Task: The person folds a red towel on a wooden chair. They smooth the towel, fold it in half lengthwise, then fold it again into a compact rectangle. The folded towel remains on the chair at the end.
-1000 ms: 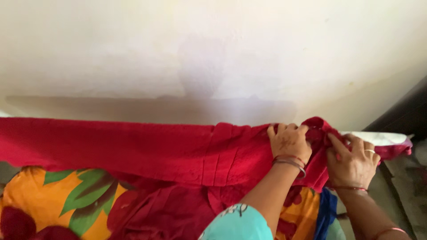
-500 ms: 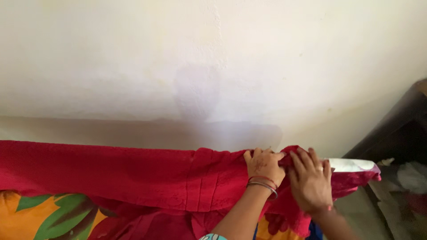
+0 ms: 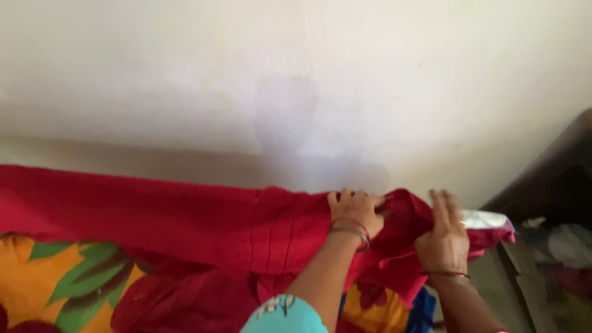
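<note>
Overhead, a pale, plain plastered wall (image 3: 296, 74) filled the far half of the view. Below it a long red woven cloth (image 3: 154, 216) stretched from the left edge to the right, lying over a bed sheet printed with orange ground, green leaves and dark red flowers (image 3: 55, 290). A dark piece of furniture (image 3: 555, 179) stood at the right edge, with a white flat thing (image 3: 487, 217), too blurred to name, showing just past the cloth's right end.

The left hand (image 3: 356, 211), with thin bangles on the wrist, pressed down on the bunched, pleated part of the red cloth, its fingers (image 3: 345, 198) curled over the far edge and seemingly pinching a fold there. The right hand (image 3: 445, 242), just to the right and apart from the left, lay with its fingers (image 3: 445, 206) spread and nearly straight above the cloth's right end; it held nothing that I could make out, and whether the palm touched the cloth was unclear.

By my judgement the step in hand was gathering and tidying the cloth's right end. A next move would call for the right hand to close on the loose end while the left kept the pleats pinned.
</note>
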